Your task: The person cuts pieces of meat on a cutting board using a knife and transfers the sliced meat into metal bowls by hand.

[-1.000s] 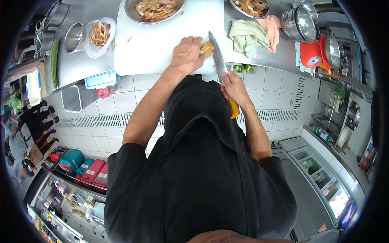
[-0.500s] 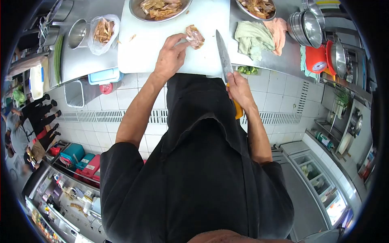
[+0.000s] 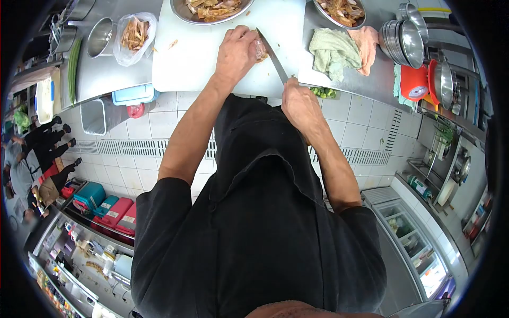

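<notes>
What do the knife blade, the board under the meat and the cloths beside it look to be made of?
Knife blade: dull grey metal, likely steel, by its faint sheen. Board: probably plastic, smooth, matte, evenly white, without grain. Cloths: soft woven fabric, perhaps cotton, by their rumpled folds.

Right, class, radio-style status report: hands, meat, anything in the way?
Left hand holding meat on white board. Right hand gripping knife, blade alongside meat. Caution: left fingers close to blade.

The left fingers (image 3: 243, 38) press a meat piece (image 3: 261, 51) on the white board (image 3: 199, 58), beside the knife (image 3: 272, 55).
</notes>
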A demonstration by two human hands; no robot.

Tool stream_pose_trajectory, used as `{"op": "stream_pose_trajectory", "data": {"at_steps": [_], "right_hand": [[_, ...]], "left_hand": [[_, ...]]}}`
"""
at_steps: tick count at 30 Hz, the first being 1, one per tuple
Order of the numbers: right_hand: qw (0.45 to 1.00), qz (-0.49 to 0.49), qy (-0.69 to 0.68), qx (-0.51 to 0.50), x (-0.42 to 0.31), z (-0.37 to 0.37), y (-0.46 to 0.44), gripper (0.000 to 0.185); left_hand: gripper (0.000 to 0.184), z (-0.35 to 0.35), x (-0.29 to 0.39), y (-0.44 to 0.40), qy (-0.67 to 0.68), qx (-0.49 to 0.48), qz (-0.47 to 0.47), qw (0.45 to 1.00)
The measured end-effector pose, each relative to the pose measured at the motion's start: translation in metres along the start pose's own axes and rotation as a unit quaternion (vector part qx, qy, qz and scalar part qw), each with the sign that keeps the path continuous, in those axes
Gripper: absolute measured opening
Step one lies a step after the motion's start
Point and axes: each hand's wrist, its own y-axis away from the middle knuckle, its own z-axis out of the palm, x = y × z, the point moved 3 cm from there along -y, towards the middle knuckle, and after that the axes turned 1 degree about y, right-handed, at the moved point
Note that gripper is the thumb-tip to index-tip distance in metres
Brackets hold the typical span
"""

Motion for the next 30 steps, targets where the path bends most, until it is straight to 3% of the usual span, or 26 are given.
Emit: {"op": "stream_pose_trajectory", "data": {"at_steps": [6, 15, 21, 26, 30], "right_hand": [[0.999, 0.016, -0.006, -0.045, -0.018, -0.016, -0.007, 0.013], [0.998, 0.03, -0.052, 0.0, 0.004, 0.015, -0.022, 0.014], [0.995, 0.046, 0.012, -0.092, -0.027, -0.022, -0.006, 0.012], [0.998, 0.044, -0.002, -0.054, -0.016, 0.022, -0.018, 0.014], [0.996, 0.047, -0.07, -0.032, -0.001, -0.004, -0.026, 0.022]], "left_hand": [[0.019, -0.001, -0.003, -0.006, 0.034, -0.018, 0.03, 0.999], [0.013, -0.001, -0.004, -0.01, 0.052, -0.065, -0.02, 0.996], [0.011, -0.002, -0.001, -0.006, 0.052, -0.043, -0.021, 0.997], [0.011, -0.002, -0.002, -0.006, 0.059, -0.046, -0.019, 0.997], [0.013, -0.004, -0.007, -0.011, 0.053, -0.081, -0.01, 0.995]]}}
